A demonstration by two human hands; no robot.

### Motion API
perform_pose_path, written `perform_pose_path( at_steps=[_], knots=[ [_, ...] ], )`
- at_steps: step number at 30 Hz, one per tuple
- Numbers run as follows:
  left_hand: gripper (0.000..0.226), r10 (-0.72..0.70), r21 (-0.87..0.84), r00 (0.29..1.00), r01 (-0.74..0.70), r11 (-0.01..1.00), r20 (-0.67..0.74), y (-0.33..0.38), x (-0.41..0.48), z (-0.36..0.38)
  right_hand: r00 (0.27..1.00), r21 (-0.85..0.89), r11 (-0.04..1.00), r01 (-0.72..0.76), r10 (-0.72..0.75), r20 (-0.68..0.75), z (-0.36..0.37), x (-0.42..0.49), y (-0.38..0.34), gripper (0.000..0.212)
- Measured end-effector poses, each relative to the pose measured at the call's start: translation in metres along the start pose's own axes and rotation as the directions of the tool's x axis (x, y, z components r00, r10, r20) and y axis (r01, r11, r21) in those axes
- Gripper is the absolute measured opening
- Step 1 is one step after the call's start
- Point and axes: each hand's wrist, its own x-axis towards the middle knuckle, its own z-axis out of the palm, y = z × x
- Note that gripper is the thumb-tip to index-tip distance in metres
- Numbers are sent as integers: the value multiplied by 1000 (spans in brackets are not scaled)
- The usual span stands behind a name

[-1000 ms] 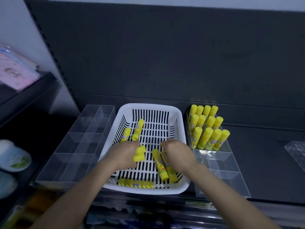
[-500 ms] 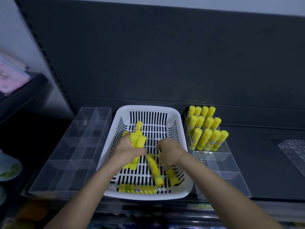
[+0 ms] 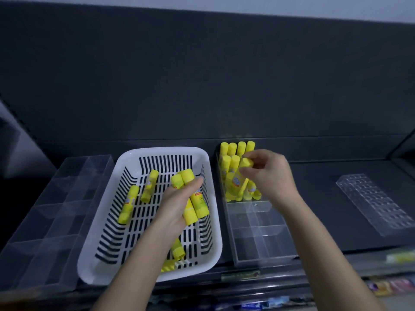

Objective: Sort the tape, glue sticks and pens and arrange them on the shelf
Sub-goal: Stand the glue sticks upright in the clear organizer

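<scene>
A white slotted basket sits on the dark shelf with several yellow glue sticks lying loose in it. My left hand is raised over the basket and grips a bunch of yellow glue sticks. My right hand is over the back compartment of the clear divided organizer to the right of the basket and pinches one yellow glue stick. Several glue sticks stand upright in that back compartment.
Another clear divided organizer stands left of the basket. A clear dimpled tray lies on the shelf at the right. The dark back panel rises behind. A lower shelf with coloured packets shows at the bottom right.
My left hand has lifted a bunch of glue sticks out of the basket. My right hand has moved right with one stick, from the basket to the organizer's back compartment.
</scene>
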Motion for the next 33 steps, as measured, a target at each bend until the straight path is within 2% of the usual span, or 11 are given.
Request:
perform_pose_path(
  at_steps=[1,4,7,14,18,20,23,26,29,33],
  knots=[
    [22,-24,-23,1000,25,999,16,-5,0,8,1000,-21,1000,-7,8,22,-3,-2,7,28],
    [17,-29,-102,1000,30,994,11,-15,2,20,991,-168,984,53,-30,132,-1,-10,24,27],
    [30,-52,-197,999,53,979,9,-19,4,18,964,-267,957,110,-37,263,8,-17,37,26],
    [24,-52,-174,996,63,983,69,-21,4,13,895,-334,895,297,-138,425,18,-16,44,28],
    [39,-31,-146,999,37,989,43,-20,1,15,870,-371,856,360,-164,465,14,-14,43,35],
    [42,-5,-111,1000,8,994,31,-18,-1,17,875,-339,857,388,-228,427,12,-16,36,37],
    [34,64,-103,997,-59,993,49,-15,-4,24,876,-188,894,407,-324,356,14,-21,23,30],
    [34,139,-120,988,-131,984,64,-11,-7,34,874,-39,956,291,-249,417,21,-26,16,26],
    [40,198,-54,980,-196,979,37,-9,-7,40,887,66,985,157,-170,428,21,-27,17,28],
    [14,281,114,957,-288,951,75,-11,-4,42,923,215,975,48,-126,363,8,-19,16,20]
  ],
)
